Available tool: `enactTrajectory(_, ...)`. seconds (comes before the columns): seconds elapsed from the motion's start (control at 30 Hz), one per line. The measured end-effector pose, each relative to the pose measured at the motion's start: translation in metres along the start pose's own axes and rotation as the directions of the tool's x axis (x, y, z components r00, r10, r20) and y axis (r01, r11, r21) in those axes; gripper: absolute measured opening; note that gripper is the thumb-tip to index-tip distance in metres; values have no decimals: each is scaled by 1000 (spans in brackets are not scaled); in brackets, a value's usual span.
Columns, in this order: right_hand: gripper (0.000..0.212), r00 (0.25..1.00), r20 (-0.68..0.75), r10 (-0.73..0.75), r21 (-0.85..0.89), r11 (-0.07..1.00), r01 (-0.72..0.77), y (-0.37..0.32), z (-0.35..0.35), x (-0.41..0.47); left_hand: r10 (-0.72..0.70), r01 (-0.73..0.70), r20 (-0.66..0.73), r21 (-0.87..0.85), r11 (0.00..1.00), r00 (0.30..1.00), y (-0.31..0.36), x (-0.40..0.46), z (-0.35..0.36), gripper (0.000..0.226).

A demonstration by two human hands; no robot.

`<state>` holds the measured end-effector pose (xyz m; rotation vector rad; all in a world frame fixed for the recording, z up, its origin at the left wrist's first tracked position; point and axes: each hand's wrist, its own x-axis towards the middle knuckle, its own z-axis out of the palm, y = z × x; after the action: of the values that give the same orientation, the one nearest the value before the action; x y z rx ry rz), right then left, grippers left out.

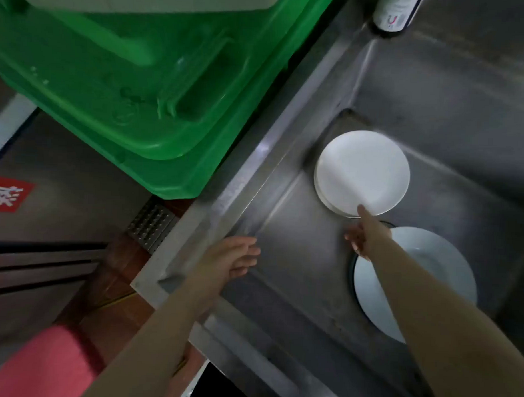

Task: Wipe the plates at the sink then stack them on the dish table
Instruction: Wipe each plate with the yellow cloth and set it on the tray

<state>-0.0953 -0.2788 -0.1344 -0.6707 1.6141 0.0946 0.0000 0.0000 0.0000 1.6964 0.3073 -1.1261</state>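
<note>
Plates: I see a glossy white stack (362, 173) at frame centre-right in the steel sink (454, 101); my right hand (365, 234) pinches its top plate's near rim, left hand (233, 258) hanging loosely spread.

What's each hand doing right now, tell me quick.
Left hand: open, holding nothing, over the sink edge.
Right hand: pinching the rim of the top plate.

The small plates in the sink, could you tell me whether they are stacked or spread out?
Stacked: the small plates show several rims under the top one.
</note>
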Motion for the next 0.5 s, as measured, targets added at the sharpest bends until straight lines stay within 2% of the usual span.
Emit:
enactTrajectory(0.17,50,1000,-20,-18,69,997,20,-3,10,16,28,-29,17,31,999,999,-6,6,-4,22)
enactTrajectory(0.3,40,999,-31,-26,147,989,30,-3,15,24,36,-38,89,19,999,995,-10,8,-10,22)
enactTrajectory(0.5,26,991,-125,-43,254,964,74,-1,23,25,31,-32,159,6,999,987,-11,11,-13,23)
